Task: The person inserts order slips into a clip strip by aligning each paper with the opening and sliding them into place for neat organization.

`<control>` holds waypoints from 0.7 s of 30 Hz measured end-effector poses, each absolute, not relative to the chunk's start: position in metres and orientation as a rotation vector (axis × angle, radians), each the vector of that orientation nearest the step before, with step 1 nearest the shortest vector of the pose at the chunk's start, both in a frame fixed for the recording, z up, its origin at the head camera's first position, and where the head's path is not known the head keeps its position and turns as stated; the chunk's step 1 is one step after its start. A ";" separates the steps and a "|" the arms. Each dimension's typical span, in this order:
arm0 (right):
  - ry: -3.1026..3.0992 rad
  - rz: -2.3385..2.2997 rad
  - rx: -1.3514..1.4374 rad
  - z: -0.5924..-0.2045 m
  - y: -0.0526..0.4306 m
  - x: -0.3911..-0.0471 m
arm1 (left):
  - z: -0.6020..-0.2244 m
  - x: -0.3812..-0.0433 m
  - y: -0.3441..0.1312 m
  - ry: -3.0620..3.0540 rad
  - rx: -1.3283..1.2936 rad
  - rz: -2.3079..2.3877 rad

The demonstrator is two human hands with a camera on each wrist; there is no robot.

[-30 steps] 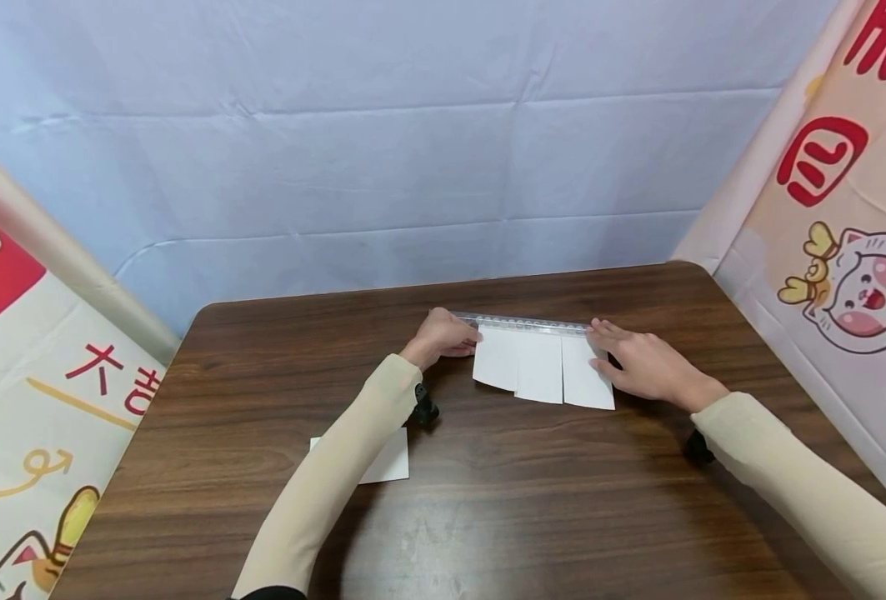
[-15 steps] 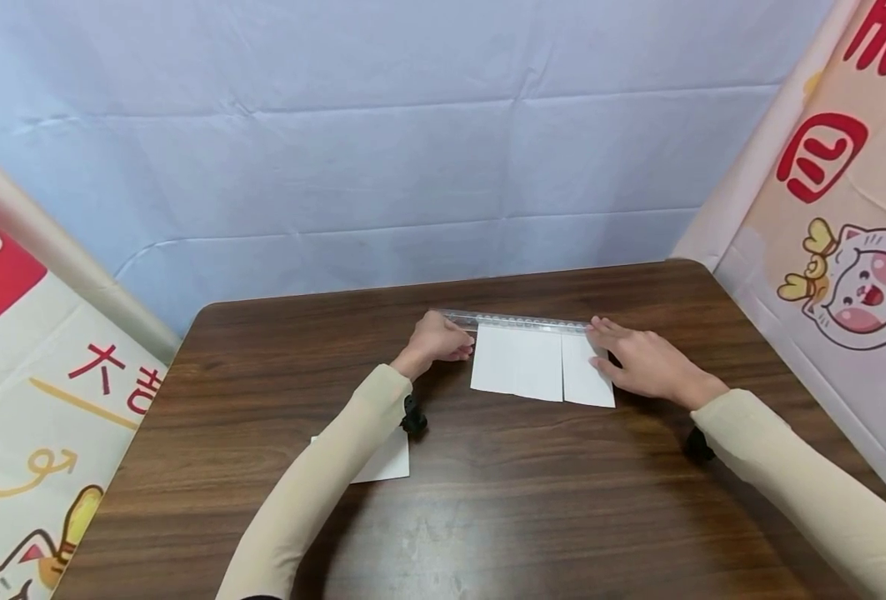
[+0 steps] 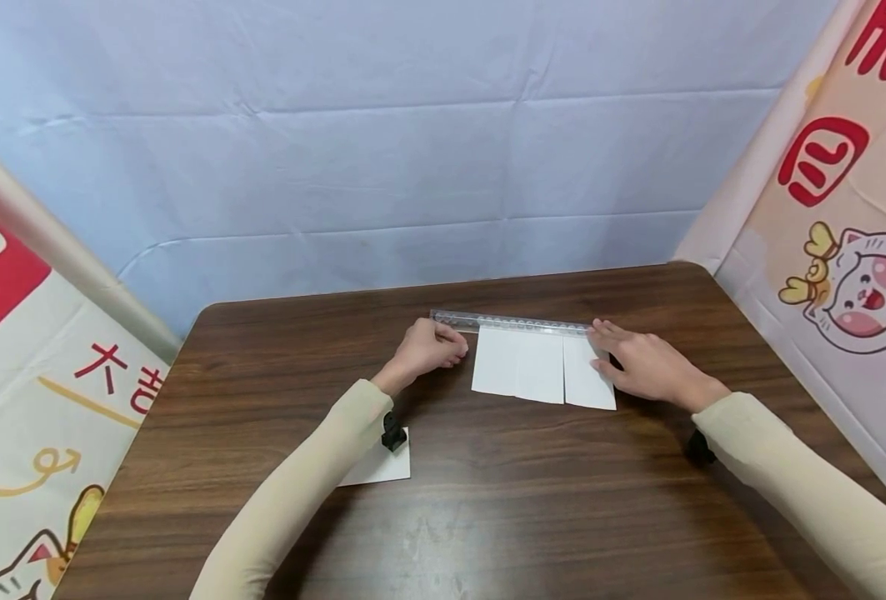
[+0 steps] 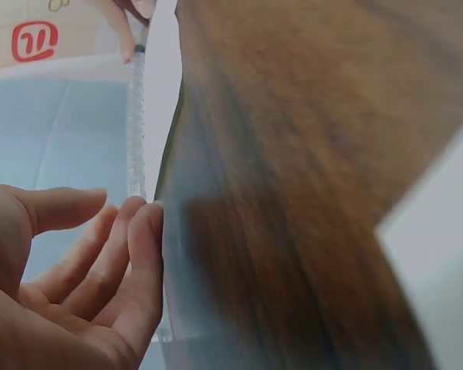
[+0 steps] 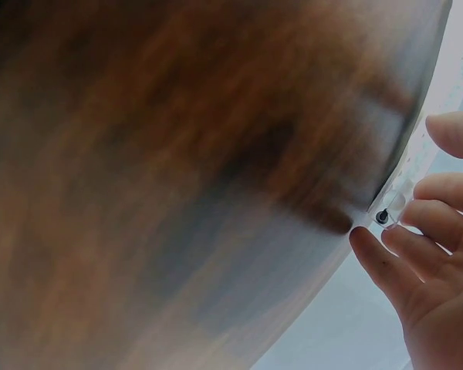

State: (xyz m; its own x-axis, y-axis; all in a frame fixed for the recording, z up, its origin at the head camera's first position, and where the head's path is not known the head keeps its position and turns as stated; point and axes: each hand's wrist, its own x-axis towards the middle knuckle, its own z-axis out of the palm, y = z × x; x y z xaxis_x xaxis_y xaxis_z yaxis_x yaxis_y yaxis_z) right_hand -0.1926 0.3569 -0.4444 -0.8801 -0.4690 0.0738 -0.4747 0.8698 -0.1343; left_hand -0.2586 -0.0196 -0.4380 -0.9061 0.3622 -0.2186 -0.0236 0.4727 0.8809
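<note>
Under a clear plastic ruler (image 3: 518, 324) lie the top edges of three white paper pieces, placed side by side. The left piece (image 3: 496, 362) meets the middle piece (image 3: 540, 367), while a thin dark gap separates the right piece (image 3: 585, 379). My right hand (image 3: 641, 362) rests on the ruler's right end and the right piece, fingers extended and thumb on the paper. Near the ruler's left end, my left hand (image 3: 431, 348) holds nothing. Its thumb stands apart from the loosely bent fingers (image 4: 143, 247) in the left wrist view.
Another white paper (image 3: 378, 468) lies on the brown wooden table (image 3: 503, 517), partly hidden beneath my left forearm. A pale cloth (image 3: 412, 167) hangs behind the table's far edge. Printed banners flank both sides.
My left hand has withdrawn from the left paper piece, moving left and slightly nearer. That piece has shifted, and its lower edge now nearly lines up with the middle one. My right hand stays put.
</note>
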 end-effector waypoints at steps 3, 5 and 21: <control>-2.999 0.237 0.762 -0.444 0.358 -0.192 | -0.437 -0.252 -0.027 2.376 0.357 1.394; -3.000 0.251 0.763 -0.444 0.358 -0.192 | -0.435 -0.247 -0.032 2.421 0.414 1.356; -3.022 0.278 0.755 -0.443 0.358 -0.192 | -0.419 -0.207 -0.061 2.638 0.686 0.955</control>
